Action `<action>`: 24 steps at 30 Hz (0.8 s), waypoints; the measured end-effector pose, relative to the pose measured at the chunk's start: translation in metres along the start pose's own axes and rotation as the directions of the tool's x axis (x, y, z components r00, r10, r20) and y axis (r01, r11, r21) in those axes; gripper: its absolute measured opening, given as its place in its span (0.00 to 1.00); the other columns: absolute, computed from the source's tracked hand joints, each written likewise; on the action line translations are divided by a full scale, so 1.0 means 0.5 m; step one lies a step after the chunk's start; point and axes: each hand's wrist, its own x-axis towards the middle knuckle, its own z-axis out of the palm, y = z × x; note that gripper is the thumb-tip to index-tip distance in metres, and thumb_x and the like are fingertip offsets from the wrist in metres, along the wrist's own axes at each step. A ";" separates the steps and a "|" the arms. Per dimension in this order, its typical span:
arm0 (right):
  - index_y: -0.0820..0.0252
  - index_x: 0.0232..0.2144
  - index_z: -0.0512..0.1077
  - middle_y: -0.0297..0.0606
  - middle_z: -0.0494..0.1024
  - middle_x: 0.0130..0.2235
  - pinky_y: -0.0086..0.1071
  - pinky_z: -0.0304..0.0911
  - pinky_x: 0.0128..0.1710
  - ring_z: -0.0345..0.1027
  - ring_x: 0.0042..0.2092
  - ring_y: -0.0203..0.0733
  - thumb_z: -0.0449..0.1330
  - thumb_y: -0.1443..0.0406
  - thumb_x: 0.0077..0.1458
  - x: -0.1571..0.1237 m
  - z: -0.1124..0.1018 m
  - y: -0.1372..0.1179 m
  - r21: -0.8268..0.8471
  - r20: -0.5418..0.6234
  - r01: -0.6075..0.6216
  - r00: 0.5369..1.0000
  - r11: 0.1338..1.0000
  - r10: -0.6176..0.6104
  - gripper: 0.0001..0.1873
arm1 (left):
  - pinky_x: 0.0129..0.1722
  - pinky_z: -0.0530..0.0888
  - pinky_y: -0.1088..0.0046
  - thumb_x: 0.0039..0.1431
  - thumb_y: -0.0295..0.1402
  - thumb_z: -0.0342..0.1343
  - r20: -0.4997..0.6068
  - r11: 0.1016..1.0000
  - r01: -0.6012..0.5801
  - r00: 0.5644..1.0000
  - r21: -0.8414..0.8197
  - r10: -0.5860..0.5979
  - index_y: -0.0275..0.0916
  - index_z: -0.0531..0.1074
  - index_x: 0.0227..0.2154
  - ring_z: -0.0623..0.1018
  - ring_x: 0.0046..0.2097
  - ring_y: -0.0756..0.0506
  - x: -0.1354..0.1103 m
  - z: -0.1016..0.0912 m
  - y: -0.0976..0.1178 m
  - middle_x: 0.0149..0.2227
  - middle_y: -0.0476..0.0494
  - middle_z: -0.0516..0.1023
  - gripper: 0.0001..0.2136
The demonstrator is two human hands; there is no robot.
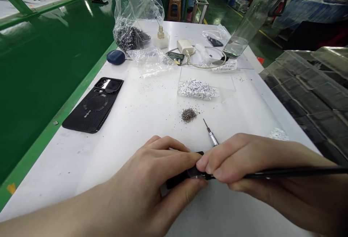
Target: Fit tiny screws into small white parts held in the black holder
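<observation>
2 hands [152, 171] [244, 157], 1 black phone case [92, 104], 1 small screwdriver [210, 132], 1 blue earbud case [115, 57], 1 white charger [185, 46]

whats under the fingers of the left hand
A black piece shows past the left hand; the part under its fingers is covered, so its shape cannot be seen.

the held tool [293, 172] is black, the phone case [89, 112] dotted black.

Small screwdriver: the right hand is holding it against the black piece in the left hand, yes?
No: the small screwdriver lies on the white table, as the head view shows. The right hand holds a long thin black tool against the black piece in the left hand.
</observation>
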 end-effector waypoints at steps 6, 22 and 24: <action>0.49 0.46 0.85 0.38 0.91 0.45 0.29 0.84 0.48 0.88 0.47 0.46 0.70 0.71 0.66 -0.006 -0.004 -0.001 -0.024 -0.011 -0.032 0.999 0.999 0.032 0.11 | 0.52 0.78 0.71 0.74 0.25 0.56 0.003 1.000 -0.019 1.000 -0.017 0.019 0.36 0.80 0.42 0.84 0.45 0.45 0.000 -0.001 -0.001 0.36 0.46 0.85 0.07; 0.47 0.44 0.86 0.40 0.92 0.43 0.31 0.86 0.47 0.90 0.44 0.48 0.68 0.60 0.71 -0.012 0.004 0.003 -0.089 -0.059 -0.032 0.998 0.995 0.027 0.05 | 0.51 0.78 0.67 0.76 0.27 0.55 0.023 0.999 -0.028 0.999 -0.015 0.029 0.34 0.80 0.41 0.83 0.44 0.43 0.003 0.000 -0.005 0.32 0.45 0.81 0.09; 0.47 0.44 0.86 0.39 0.92 0.42 0.30 0.86 0.47 0.90 0.44 0.47 0.67 0.59 0.72 -0.013 0.003 0.003 -0.095 -0.062 -0.030 0.998 0.995 0.024 0.06 | 0.51 0.78 0.67 0.76 0.27 0.55 0.021 0.999 -0.035 0.999 -0.017 0.035 0.34 0.79 0.40 0.83 0.43 0.43 0.001 -0.001 -0.004 0.32 0.45 0.81 0.09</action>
